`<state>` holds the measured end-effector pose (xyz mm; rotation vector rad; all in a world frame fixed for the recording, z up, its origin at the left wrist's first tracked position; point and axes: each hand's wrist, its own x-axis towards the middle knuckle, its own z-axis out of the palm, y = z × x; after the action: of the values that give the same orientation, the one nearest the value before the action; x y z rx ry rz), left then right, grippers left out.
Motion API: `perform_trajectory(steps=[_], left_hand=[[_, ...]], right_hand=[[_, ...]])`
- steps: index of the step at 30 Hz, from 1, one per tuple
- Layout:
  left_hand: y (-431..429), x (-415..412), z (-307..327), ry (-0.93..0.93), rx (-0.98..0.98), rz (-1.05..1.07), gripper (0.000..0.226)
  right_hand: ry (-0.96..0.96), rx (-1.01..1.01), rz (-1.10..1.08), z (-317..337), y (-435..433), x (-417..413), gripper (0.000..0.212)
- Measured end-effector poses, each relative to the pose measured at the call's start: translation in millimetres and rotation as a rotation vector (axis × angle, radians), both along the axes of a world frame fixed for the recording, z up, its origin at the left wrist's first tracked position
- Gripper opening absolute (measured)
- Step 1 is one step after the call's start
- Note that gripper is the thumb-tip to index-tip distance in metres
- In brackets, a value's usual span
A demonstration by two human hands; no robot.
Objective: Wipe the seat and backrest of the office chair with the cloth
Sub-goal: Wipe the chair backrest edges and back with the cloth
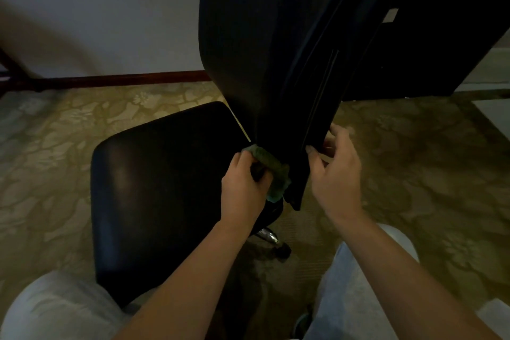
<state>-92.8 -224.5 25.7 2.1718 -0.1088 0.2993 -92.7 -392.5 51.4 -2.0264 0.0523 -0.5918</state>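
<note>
The backrest step seems in hand: left hand (242,182) fingers clamp the cloth (271,168) against the backrest (262,50) base, right hand (338,174) fingers grip its edge just opposite, so an upward stroke should follow.

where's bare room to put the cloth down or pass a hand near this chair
The seat is bare from its left edge to the left hand. Carpet lies open between seat and baseboard, and right of the right hand. Crowded: the lower end of the backrest, where both hands and the cloth meet.
</note>
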Motion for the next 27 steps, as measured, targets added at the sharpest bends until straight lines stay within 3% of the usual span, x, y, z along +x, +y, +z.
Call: perform_trajectory(steps=[4,16,24,27], left_hand=[[17,-7,-23,0.144,0.012,-0.045,0.022],[5,-6,8,-0.082,-0.125,-0.019,0.015],[-2,-11,-15,-0.055,-0.169,0.011,0.016],[-2,-9,-34,0.074,-0.072,-0.016,0.020]], right_hand=[[0.016,-0.019,0.008,-3,-2,0,0.043],[-0.009,-0.009,0.016,-2,1,-9,0.040],[-0.022,-0.025,0.014,-3,2,-9,0.042],[-0.033,-0.027,0.009,-5,2,-9,0.042]])
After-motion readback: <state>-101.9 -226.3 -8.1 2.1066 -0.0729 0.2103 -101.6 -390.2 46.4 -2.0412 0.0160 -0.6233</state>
